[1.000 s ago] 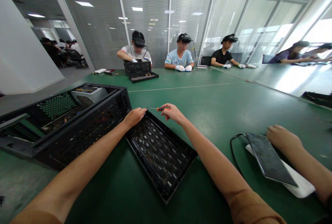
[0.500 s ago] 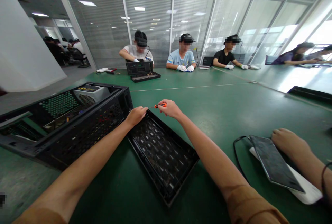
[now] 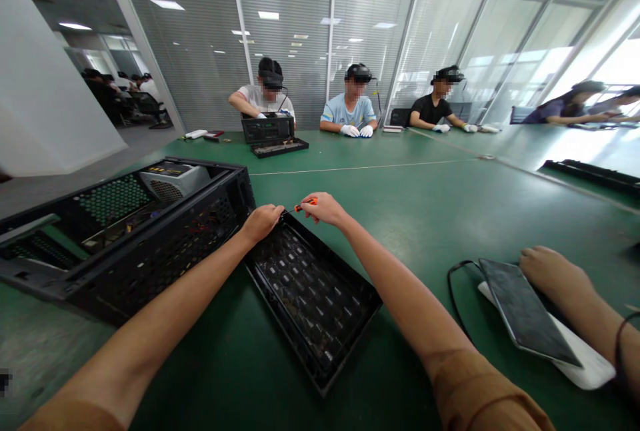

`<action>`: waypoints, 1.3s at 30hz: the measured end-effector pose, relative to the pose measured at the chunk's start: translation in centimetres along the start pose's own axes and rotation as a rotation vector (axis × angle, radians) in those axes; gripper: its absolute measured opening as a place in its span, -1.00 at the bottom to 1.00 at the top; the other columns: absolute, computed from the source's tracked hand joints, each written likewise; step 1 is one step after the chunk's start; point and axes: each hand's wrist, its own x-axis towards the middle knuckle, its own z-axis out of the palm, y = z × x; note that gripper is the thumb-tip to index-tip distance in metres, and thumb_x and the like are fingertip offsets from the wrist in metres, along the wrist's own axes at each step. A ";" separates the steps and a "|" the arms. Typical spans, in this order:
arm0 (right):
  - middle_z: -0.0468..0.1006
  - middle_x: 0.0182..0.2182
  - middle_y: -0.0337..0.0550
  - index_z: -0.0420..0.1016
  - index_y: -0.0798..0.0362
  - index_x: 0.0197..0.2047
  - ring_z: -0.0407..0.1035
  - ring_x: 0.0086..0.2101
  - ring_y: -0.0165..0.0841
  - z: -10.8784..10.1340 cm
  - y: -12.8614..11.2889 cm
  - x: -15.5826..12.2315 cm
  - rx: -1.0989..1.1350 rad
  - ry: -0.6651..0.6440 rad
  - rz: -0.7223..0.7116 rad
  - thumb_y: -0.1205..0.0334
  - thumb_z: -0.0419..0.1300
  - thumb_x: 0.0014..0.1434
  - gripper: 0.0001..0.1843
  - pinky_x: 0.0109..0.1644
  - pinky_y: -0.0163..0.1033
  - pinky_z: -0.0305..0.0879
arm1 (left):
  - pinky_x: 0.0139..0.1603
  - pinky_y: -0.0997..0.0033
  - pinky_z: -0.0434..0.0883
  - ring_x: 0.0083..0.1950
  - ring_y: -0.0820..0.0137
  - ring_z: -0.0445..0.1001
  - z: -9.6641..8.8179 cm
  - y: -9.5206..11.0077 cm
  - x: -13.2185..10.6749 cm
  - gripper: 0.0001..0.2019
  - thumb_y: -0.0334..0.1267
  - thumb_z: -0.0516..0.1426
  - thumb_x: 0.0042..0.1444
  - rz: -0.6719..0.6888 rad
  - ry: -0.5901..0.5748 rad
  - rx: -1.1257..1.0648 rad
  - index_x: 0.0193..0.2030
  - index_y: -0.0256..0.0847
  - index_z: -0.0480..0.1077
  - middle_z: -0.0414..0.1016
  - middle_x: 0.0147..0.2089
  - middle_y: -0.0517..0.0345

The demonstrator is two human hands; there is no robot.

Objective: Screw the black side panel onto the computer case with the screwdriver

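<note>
Okay, so your right hand (image 3: 325, 208) is closed around the handle of a slim screwdriver with an orange-and-black grip (image 3: 306, 204). Handle's at your fingers, and the thin metal shaft sticks out past them to the left, toward the far corner of the shallow rectangular black plastic panel (image 3: 310, 301). The tip ends right by your left fingertips; too small to tell if it's seated in anything.

Your left hand (image 3: 263, 223) is clamped on that same far corner, so nearly all of the panel stretches back from your grip toward you, hollow side up, lying slantwise between your forearms on the green tabletop (image 3: 400, 204). Just left of it there's an open black metal computer case (image 3: 150, 264) on its side, with a boxy silver power supply (image 3: 174, 184) in it.

Headcount for your patch: one screwdriver, one panel, one case, one power supply. Over to your right, well apart from your hands: one dark flat tablet (image 3: 530, 314) on one white slab (image 3: 587, 366), one black cable (image 3: 453, 298), plus one bare hand of a neighbour (image 3: 553, 268) next to the tablet. Facing you across the table are three people in headsets (image 3: 350, 111), all wearing white gloves.
</note>
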 end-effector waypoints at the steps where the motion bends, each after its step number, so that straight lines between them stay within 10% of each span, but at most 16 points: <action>1: 0.49 -0.60 -0.24 0.47 0.14 -0.29 0.23 -0.71 -0.58 0.1 0.1 0.0 0.010 -0.001 0.004 0.31 0.14 0.03 -0.84 -0.67 -0.51 0.19 | -0.24 0.43 0.30 -0.30 0.36 0.37 0.0 0.0 0.1 -0.88 -0.38 -0.02 0.15 0.004 0.000 0.001 -0.21 -0.25 0.31 0.38 -0.34 0.06; 39: 0.49 -0.60 -0.26 0.39 0.13 -0.30 0.23 -0.73 -0.56 -0.2 -3.6 1.5 -0.257 -0.042 -0.038 0.31 0.15 -0.01 -0.85 -0.68 -0.51 0.15 | -0.13 0.41 0.34 -0.18 0.35 0.45 1.9 -1.5 0.1 -0.75 -0.39 0.08 0.06 -0.107 0.007 -0.428 -0.08 -0.16 0.32 0.51 -0.22 0.13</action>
